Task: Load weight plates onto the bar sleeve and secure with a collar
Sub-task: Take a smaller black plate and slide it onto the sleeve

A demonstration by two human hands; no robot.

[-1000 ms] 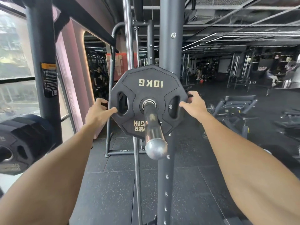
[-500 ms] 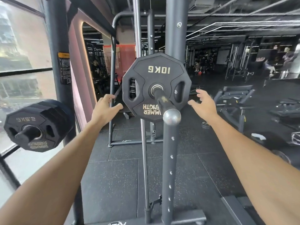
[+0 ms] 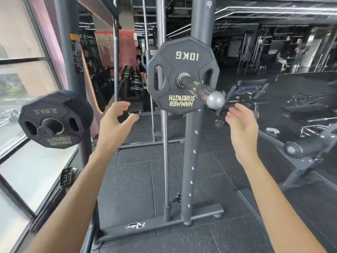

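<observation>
A black 10 kg plate (image 3: 182, 57) hangs on the steel bar sleeve (image 3: 202, 91), pushed far in, its print upside down. The sleeve's rounded end points toward me. My left hand (image 3: 114, 125) is below and left of the plate, fingers spread, holding nothing. My right hand (image 3: 240, 126) is below and right of the sleeve's end, palm turned inward, empty too. Neither hand touches the plate or the sleeve. No collar shows anywhere.
A stack of 2.5 kg plates (image 3: 52, 121) sits on a storage peg at the left by the window. The rack's dark upright (image 3: 193, 152) and chrome guide rod (image 3: 165, 143) stand right behind the plate. A bench (image 3: 306, 148) stands at the right.
Both hands have let go of the 10 kg plate and drawn back and down. My view has shifted so the plate sits higher and the 2.5 kg stack is in fuller view.
</observation>
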